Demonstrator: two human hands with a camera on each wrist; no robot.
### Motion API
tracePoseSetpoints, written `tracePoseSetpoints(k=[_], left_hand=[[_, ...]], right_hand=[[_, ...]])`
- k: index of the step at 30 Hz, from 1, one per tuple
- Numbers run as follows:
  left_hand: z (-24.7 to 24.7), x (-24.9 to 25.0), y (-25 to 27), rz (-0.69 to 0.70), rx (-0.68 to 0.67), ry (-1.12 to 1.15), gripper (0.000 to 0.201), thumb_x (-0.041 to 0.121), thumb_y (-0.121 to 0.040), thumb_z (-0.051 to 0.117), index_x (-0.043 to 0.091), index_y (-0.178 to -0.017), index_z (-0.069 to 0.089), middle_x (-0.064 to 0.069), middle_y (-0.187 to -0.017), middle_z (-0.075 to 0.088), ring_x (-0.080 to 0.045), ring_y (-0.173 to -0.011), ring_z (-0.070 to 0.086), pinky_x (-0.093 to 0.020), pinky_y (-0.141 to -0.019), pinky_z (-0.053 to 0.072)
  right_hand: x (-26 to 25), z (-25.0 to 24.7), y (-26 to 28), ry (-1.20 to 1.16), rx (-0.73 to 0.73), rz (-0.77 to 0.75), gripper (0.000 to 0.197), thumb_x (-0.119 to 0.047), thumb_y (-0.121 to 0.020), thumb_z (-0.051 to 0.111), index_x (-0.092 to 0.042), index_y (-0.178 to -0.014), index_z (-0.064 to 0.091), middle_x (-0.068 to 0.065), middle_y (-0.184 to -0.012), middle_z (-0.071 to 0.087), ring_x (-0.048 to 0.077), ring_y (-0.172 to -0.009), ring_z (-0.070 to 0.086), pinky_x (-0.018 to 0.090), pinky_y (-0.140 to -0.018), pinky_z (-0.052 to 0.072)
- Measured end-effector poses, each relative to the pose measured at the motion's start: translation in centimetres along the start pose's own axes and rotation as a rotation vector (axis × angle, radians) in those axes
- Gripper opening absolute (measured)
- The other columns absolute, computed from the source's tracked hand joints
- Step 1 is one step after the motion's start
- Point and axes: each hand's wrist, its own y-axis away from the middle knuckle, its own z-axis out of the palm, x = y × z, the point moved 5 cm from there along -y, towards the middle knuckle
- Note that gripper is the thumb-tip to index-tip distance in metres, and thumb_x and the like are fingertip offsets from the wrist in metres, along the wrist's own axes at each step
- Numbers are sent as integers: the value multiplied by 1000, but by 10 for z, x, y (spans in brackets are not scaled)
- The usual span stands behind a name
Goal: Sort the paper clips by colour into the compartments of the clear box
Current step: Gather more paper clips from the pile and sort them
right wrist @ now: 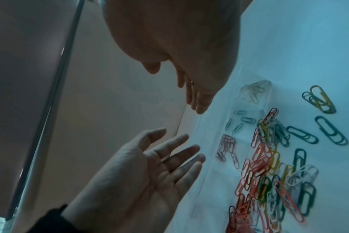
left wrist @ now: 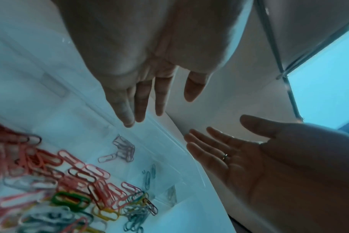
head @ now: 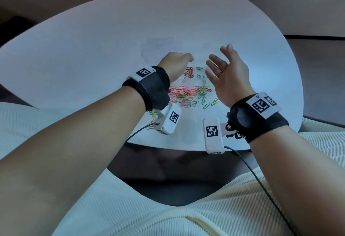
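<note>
Left hand (left wrist: 149, 75): held above the far part of the clear box, palm down, fingers straight and relaxed, nothing in it.
Right hand (head: 226, 75): just right of the left hand and apart from it, palm turned up and inward, fingers spread, nothing in it; a ring (head: 220, 73) sits on one finger.
Clear box (head: 200, 83): on the table, under and between the two hands; its walls are faint and hard to trace.
Sorted so far: a bunch of red clips (head: 188, 73) in the compartment just below the left hand; a few green clips (head: 199, 71) in the one beside it, toward the right hand; two other compartments hold a few clips whose colour cannot be told.
Loose pile (head: 186, 96): mixed paper clips in red, pink, green, yellow and white, on the wrist side of both hands, touching the box's near edge, with a few green ones strayed toward the right wrist.
Table (head: 93, 49): white, carrying all of this.
Step in hand: likely between picks, both hands free over the box.
Next move: bring one hand toward the pile, pinch out clips of a single colour, and carry them to the matching compartment; tangled clips may need teasing apart.
</note>
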Motion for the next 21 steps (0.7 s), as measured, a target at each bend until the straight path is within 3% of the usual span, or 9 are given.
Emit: tracePoseSetpoints(k=[3,6,9,12,17,19,21], left_hand=[[-15,9,17,188,54,-263,20,26,-94,51,17,-103,67,5,-96,62,-13,-91,57,-23,-77,45],[-37,11,40,293,60,-529,16,23,-89,54,25,-97,68,8,-92,64,-13,-85,58,-24,-72,43],[-51,1,59,268,-25,-738,14,23,-87,55,31,-95,65,9,-92,64,-16,-84,60,-29,-76,47],[-53,-11,74,275,-74,-873,12,26,-86,58,32,-95,64,12,-89,64,-15,-81,59,-31,-74,49],[-44,-36,78,255,-92,-950,10,27,-86,59,33,-92,62,13,-84,60,-17,-80,59,-27,-66,43],[-44,-47,76,237,-97,-978,9,25,-84,59,32,-88,61,9,-87,62,-19,-81,59,-28,-65,43],[-43,-59,75,225,-126,-1028,9,22,-84,58,29,-90,61,6,-91,64,-19,-82,58,-29,-65,42]], right_hand=[[-12,3,10,61,-20,-98,29,-29,-100,47,-17,-124,56,8,-111,71,23,-97,71,31,-79,56],[-36,14,28,202,-160,-237,22,-15,-99,45,-14,-112,63,9,-94,73,24,-78,70,29,-65,53],[-53,23,44,448,-303,-353,23,-10,-97,48,-14,-106,68,6,-87,74,23,-72,69,27,-64,50],[-48,20,48,697,-393,-335,21,-11,-95,53,-19,-104,70,5,-91,75,23,-75,70,29,-68,51],[-21,-7,37,959,-329,-256,18,-11,-89,67,-20,-104,68,6,-91,75,18,-76,71,33,-72,54],[-1,-11,34,1103,-337,-277,16,-13,-87,69,-18,-102,69,3,-84,74,10,-70,68,27,-65,52],[24,-8,34,1267,-385,-284,14,-18,-86,72,-19,-99,72,-4,-75,71,-4,-58,61,12,-56,46]])
